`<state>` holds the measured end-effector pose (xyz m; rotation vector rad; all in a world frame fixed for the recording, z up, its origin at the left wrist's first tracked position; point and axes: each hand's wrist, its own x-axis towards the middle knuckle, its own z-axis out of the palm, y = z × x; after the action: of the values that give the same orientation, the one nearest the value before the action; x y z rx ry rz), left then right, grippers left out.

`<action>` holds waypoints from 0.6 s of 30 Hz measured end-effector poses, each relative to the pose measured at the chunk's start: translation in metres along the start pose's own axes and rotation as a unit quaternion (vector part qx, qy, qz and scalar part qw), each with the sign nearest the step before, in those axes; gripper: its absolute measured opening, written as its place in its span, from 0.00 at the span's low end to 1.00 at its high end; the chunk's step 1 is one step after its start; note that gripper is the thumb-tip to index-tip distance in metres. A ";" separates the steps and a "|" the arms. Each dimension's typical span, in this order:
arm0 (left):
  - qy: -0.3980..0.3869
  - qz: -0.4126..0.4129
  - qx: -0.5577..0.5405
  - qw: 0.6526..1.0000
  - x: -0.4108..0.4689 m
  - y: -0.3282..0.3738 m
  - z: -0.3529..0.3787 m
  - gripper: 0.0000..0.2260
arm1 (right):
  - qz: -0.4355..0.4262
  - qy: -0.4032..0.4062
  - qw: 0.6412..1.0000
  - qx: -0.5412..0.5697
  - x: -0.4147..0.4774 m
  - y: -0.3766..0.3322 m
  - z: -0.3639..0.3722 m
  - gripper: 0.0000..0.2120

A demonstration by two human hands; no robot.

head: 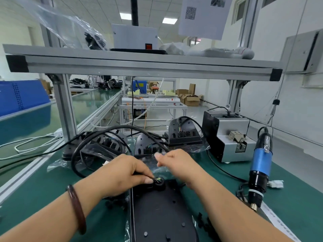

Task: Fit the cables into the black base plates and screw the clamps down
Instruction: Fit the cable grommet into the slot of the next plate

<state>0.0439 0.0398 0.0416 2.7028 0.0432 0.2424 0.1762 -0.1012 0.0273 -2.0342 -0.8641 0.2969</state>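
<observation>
At the bottom centre of the frame the black base plate [157, 217] lies flat on the green mat [43, 198], its narrow end pointing away from me. Small black parts [115, 203] lie scattered on the mat at either side of it. A dark bracelet [76, 208] sits on my left wrist.

At the plate's far end my left hand [122, 173] pinches the cable [154, 179] between thumb and forefinger, right at the round black grommet [159, 185], where green and yellow wire ends show. My right hand [174, 163], just to the right and a little higher, has its fingers curled. It is blurred, and I cannot tell whether it grips the cable, the clear plastic under it, or nothing.

At the right edge the blue electric screwdriver [260, 163] stands tip down on the mat. Beyond my hands a black loop [111, 128] of cabling arches over more base plates in clear bags [183, 135], with the grey screw feeder [230, 137] to their right. Across the upper half runs the aluminium shelf [139, 65], and a blue bin [22, 96] sits at the left edge.
</observation>
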 end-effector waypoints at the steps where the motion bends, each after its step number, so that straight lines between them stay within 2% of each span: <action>1: 0.000 -0.004 -0.012 1.000 0.000 -0.002 0.002 0.04 | -0.012 0.039 0.990 -0.138 0.001 0.001 0.005 0.13; 2: 0.002 -0.005 -0.019 1.000 0.000 -0.002 0.003 0.03 | -0.040 0.080 0.970 -0.224 -0.001 -0.002 0.008 0.11; 3: 0.004 -0.005 -0.023 1.000 -0.001 -0.002 0.003 0.03 | -0.072 0.118 0.958 -0.250 -0.004 -0.005 0.010 0.10; 5: 0.004 -0.008 -0.032 0.999 0.001 0.000 0.001 0.01 | -0.141 0.126 0.959 -0.210 -0.010 -0.011 0.010 0.12; 7: -0.003 -0.019 -0.038 0.999 0.002 0.002 0.001 0.05 | -0.155 0.042 0.970 -0.185 -0.016 -0.013 0.010 0.21; 10: 0.015 -0.018 -0.011 1.000 0.001 0.002 0.003 0.03 | -0.107 -0.039 0.978 -0.173 -0.022 -0.011 0.006 0.27; 13: 0.028 -0.006 -0.012 1.000 -0.009 0.007 0.007 0.05 | -0.120 -0.075 0.981 -0.135 -0.026 -0.009 -0.002 0.22; 15: 0.036 -0.005 -0.018 0.999 -0.017 0.012 0.013 0.04 | -0.134 -0.109 0.978 -0.120 -0.026 -0.009 -0.008 0.09; 16: 0.050 -0.002 -0.022 0.999 -0.021 0.015 0.016 0.03 | -0.130 -0.122 0.977 -0.119 -0.026 -0.009 -0.010 0.09; 18: 0.081 0.012 -0.034 0.996 -0.030 0.019 0.025 0.02 | -0.100 -0.137 0.982 -0.088 -0.024 -0.010 -0.012 0.18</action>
<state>0.0190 0.0102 0.0223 2.6118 0.0484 0.4622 0.1602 -0.1209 0.0393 -2.0765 -1.2961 0.4077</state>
